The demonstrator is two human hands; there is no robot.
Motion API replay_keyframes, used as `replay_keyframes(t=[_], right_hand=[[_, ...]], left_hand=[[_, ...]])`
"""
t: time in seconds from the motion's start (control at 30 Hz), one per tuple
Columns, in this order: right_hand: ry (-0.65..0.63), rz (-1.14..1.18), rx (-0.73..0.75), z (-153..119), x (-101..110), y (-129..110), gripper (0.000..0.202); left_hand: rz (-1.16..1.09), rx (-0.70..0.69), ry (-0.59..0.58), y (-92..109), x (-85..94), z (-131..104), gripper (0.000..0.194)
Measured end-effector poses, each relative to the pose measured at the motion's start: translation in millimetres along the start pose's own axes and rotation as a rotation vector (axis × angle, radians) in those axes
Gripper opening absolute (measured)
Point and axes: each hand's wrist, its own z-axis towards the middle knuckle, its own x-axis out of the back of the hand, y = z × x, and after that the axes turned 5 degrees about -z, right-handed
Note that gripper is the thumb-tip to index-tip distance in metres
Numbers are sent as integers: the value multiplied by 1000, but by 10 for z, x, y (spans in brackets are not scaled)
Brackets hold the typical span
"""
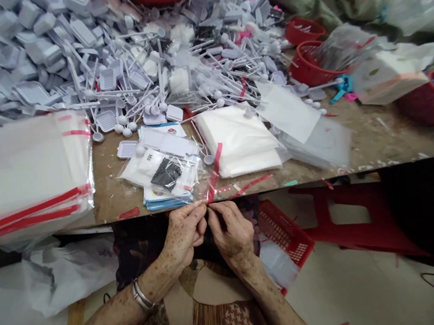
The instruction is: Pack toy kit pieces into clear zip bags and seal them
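Note:
A clear plastic bag [194,180] lies at the table's front edge, with a white packet marked in print [150,162] and a black packet [167,174] inside. A red strip [215,173] runs along its right side. At the bag's near right corner, my left hand [182,231] pinches the plastic between thumb and forefinger. My right hand [232,231] is closed in a pinch right beside it, at the lower end of the strip. The fingertips almost touch, and the exact spot they grip is too small to make out. Blue-edged printed cards [169,202] lie under the bag.
Grey-white plastic scoops and trays [54,45] are heaped along the back. Red-striped clear bags [24,171] lie at left, a white sheet stack [238,140] at right. Red baskets [307,68] stand farther right. Below are a red crate [287,228] and red stool [348,213].

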Motion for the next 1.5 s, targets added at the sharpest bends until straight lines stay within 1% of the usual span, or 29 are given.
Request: replay_keyframes(t=[0.13, 0.23, 0.3, 0.43, 0.5, 0.6, 0.8, 0.93, 1.03, 1.13, 1.27, 1.4, 1.5], right_hand=[[49, 28, 5, 8, 31, -23, 22], [16, 55, -24, 14, 33, -30, 19], [-18, 65, -87, 6, 6, -23, 15], [-30, 112, -178, -30, -65, 2, 12], [-40, 158, -228, -37, -79, 8, 12], [-83, 238, -348, -21, -74, 0, 14], [-139, 352, -569, 41, -85, -62, 18], [-131, 403, -663, 61, -119, -92, 18], [-119, 387, -686, 65, -133, -94, 15], [-121, 366, -679, 67, -132, -87, 14], [-138, 377, -669, 73, -120, -79, 14], [-149, 380, -664, 72, -102, -74, 14], [-162, 366, -650, 70, -86, -78, 14]], left_hand=[[3, -6, 9, -18, 6, 9, 36], [1, -7, 14, -25, 1, 17, 34], [-7, -1, 15, -30, -5, 19, 32], [-20, -16, 14, -50, -17, 16, 31], [-16, -32, 14, -65, -22, 14, 31], [12, -61, 32, -97, -23, 15, 33], [62, -125, 72, -166, 1, 22, 47], [54, -109, 84, -174, -2, 8, 55], [39, -91, 94, -178, -5, 3, 56], [41, -94, 95, -183, 3, 9, 52], [54, -111, 97, -177, 24, 18, 43], [82, -126, 93, -183, 64, 28, 40], [141, -168, 95, -207, 106, 35, 36]])
